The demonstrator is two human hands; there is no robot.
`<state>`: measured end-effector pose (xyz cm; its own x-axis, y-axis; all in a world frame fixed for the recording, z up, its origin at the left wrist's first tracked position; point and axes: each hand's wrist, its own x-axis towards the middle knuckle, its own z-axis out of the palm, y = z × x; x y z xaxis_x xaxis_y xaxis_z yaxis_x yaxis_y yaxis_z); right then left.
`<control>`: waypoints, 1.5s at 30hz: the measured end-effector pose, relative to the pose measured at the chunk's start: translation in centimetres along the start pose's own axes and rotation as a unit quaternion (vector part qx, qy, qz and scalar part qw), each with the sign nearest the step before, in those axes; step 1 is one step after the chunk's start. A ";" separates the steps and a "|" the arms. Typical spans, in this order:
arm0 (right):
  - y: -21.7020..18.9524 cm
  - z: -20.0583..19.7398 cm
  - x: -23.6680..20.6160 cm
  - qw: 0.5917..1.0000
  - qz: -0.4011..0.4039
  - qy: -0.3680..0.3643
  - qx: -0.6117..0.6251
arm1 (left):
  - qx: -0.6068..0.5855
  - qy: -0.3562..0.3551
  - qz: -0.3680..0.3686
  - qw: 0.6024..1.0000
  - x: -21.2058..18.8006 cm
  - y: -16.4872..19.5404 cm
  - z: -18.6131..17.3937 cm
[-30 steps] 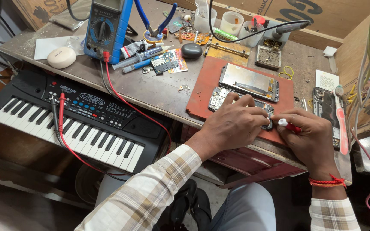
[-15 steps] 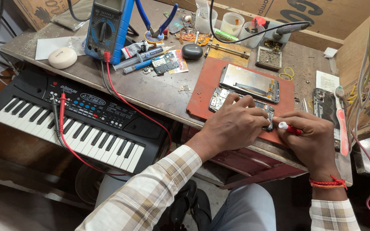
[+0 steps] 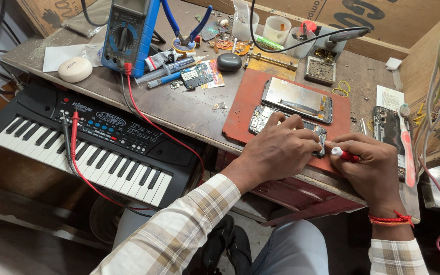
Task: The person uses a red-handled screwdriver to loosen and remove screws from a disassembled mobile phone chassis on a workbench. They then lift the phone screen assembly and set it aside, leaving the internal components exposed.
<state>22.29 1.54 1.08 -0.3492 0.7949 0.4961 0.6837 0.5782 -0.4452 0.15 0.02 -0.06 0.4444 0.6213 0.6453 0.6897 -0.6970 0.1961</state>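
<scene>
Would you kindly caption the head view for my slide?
Left hand steadies an opened phone body on a red mat; right hand holds a red-handled screwdriver.
</scene>
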 end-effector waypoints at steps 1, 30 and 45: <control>0.0 0.0 0.0 1.000 0.000 0.001 0.000 | 0.000 0.000 0.001 1.000 0.0 0.0 0.0; 0.0 0.0 0.0 1.000 0.014 -0.002 0.019 | -0.001 -0.002 -0.003 1.000 0.0 0.1 0.2; -0.3 -0.2 0.7 0.998 0.065 -0.002 0.012 | -0.003 0.001 -0.004 1.000 0.1 0.1 0.2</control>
<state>21.98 1.87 1.76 -0.2618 0.8639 0.4303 0.7083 0.4748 -0.5224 0.41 0.06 -0.13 0.4379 0.6255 0.6457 0.6900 -0.6943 0.2047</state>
